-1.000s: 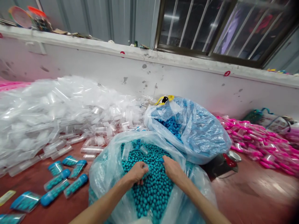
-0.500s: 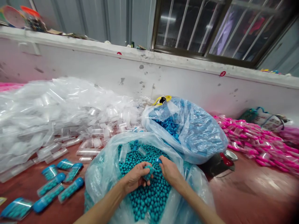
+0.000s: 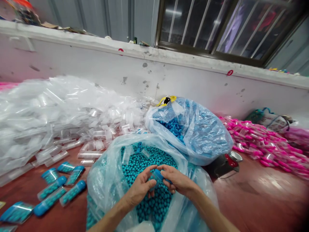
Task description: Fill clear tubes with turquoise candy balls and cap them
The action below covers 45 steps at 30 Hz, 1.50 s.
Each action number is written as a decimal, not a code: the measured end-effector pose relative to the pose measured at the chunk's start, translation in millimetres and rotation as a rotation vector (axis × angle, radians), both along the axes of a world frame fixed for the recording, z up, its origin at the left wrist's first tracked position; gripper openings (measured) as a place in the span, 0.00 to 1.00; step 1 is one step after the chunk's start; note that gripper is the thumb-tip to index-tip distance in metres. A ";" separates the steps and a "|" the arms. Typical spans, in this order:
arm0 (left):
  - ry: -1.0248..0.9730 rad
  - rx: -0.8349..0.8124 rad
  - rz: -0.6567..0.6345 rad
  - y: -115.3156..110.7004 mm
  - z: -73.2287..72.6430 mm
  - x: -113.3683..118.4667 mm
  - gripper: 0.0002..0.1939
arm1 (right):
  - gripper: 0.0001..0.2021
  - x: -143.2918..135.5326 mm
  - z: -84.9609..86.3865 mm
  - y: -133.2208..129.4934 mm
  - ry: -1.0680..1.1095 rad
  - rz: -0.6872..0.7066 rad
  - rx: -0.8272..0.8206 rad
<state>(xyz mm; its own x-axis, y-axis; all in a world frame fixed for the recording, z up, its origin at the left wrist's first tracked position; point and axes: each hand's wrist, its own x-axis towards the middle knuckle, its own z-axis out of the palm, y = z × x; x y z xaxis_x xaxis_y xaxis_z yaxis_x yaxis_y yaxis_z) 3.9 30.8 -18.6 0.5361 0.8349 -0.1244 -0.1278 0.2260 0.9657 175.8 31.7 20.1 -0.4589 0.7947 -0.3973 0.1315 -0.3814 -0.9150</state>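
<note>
Above an open plastic bag [image 3: 103, 167] of teal beads [image 3: 151, 209], my two hands meet around one small container. My left hand [image 3: 142, 185] is closed around a clear plastic tube [image 3: 154, 180] with teal beads inside, its fingers partly covering it. At the tube's upper right end, my right hand [image 3: 175, 178] grips a blue cap [image 3: 158, 174] that touches the mouth; whether it is fully seated I cannot tell. Two clear empty tubes [image 3: 127, 156] lie on the beads in the bag.
Filled, blue-capped tubes [image 3: 72, 192] lie on the red tabletop [image 3: 263, 199] at left. Behind them is a heap of clear tubes [image 3: 72, 109]. A second bag [image 3: 205, 129] holds blue caps [image 3: 172, 127]. Pink packed items [image 3: 263, 145] and a dark container with a metal lid [image 3: 235, 156] stand right.
My right hand has moved left with the blue cap, bringing it onto the tube in my left hand. Before, the hands were apart. The view has shifted slightly.
</note>
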 end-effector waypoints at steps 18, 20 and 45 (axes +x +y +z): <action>-0.031 -0.211 0.149 -9.2 16.7 -0.7 0.34 | 0.16 -23.0 -14.5 -12.2 0.043 -0.126 0.199; -0.031 -0.260 0.187 -12.7 17.9 1.3 0.35 | 0.14 -28.2 -19.0 -15.5 -0.034 -0.138 0.243; 0.187 -0.008 0.211 -19.8 14.5 -7.6 0.26 | 0.23 -35.5 3.1 -21.7 -0.392 -0.095 0.553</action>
<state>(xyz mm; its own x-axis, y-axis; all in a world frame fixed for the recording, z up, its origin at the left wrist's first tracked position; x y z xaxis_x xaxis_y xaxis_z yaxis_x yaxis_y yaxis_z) -3.6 11.0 -4.1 0.3178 0.9241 -0.2123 0.0075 0.2215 0.9751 140.3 10.0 23.3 -0.2827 0.9582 -0.0440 0.4816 0.1021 -0.8704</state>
